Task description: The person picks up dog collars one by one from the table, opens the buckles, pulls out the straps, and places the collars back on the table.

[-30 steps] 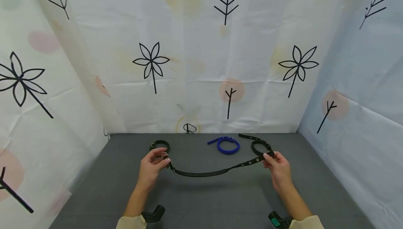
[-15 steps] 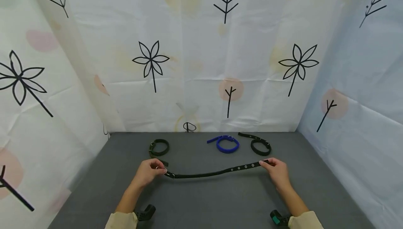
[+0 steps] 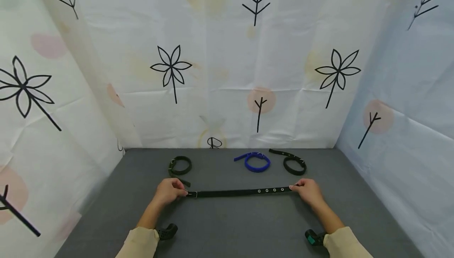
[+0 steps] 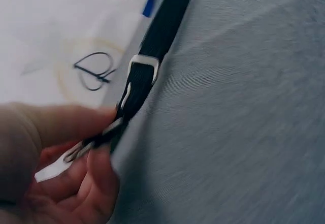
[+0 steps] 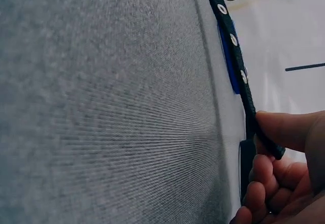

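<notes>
A black collar with a metal buckle and a row of metal eyelets is stretched straight from side to side between my hands. My left hand pinches its buckle end between thumb and fingers; in the left wrist view the silvery keeper shows just beyond the fingertips. At the other end, my right hand pinches the eyelet end, whose tip pokes out past the thumb in the right wrist view. The strap hangs close over the grey table.
Behind the strap lie three coiled collars: a dark green one at left, a blue one right of centre, and a black one with eyelets at right. A white patterned curtain borders the table's back and sides.
The black collar came down toward the table and was pulled from a sagging curve to a straight line. My left hand moved lower, uncovering the green collar.
</notes>
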